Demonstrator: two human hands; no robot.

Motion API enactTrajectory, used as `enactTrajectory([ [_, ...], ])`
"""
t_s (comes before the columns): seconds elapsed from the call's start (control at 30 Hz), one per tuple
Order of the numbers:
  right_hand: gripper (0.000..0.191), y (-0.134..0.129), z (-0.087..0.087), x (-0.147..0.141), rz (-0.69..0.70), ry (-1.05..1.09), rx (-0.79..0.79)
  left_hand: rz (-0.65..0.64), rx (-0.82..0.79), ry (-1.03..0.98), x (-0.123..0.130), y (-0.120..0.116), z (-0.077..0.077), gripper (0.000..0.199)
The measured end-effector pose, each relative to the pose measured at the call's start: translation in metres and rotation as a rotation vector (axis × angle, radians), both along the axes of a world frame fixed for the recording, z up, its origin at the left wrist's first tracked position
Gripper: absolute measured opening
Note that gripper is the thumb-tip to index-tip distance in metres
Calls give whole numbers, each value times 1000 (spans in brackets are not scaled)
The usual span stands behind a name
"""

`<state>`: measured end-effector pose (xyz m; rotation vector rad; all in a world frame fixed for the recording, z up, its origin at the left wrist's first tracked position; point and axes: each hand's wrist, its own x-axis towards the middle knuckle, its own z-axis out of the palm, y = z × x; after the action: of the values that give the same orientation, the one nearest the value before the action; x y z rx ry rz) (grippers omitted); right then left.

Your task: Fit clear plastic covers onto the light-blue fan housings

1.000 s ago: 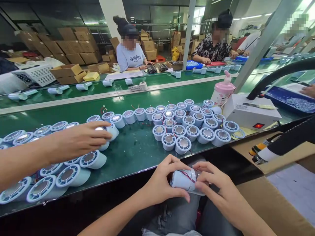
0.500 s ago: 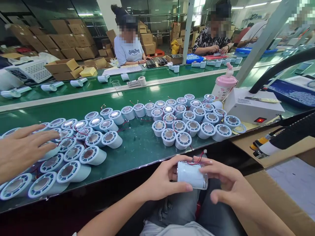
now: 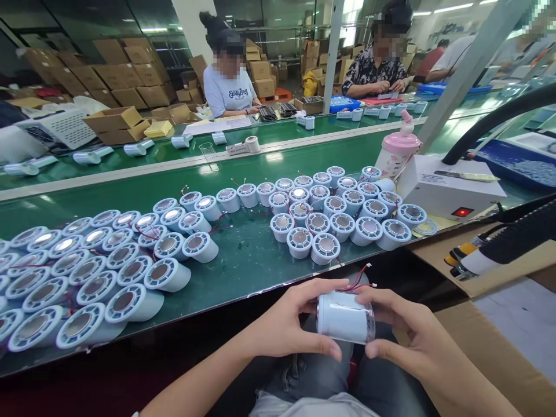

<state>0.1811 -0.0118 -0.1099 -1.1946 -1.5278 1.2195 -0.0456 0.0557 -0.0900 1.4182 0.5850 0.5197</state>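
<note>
Above my lap, both hands hold a light-blue cylindrical housing (image 3: 343,318) on its side. A clear plastic sleeve (image 3: 370,324) shows at its right end. Thin red and black wires (image 3: 358,279) with small white connectors stick up from behind it. My left hand (image 3: 299,321) wraps the left end, thumb along the lower front. On the right end, my right hand (image 3: 403,324) grips with fingertips on top and thumb at the lower corner. Just beyond the hands, similar light-blue housings (image 3: 325,248) stand on the green bench, grey discs facing up.
More housings (image 3: 124,304) crowd the left side of the green bench (image 3: 243,260). At right are a white box with a red switch (image 3: 452,188), a pink-lidded bottle (image 3: 397,147), a black-sleeved tool (image 3: 486,255) and a cardboard box (image 3: 473,347). Two people (image 3: 228,87) sit across the line.
Another person's hand over the left housings has left the view. My right thumb has come in against the sleeve's lower end. The held housing sits slightly lower and further right.
</note>
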Motion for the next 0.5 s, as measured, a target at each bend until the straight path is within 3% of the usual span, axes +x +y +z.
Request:
enactTrajectory([
  [0.33, 40, 0, 3, -2, 20, 212, -242, -11, 94, 79, -2, -1, -1, 77],
  [0.5, 41, -1, -2, -3, 19, 243, -244, 7, 14, 39, -1, -2, -4, 79],
])
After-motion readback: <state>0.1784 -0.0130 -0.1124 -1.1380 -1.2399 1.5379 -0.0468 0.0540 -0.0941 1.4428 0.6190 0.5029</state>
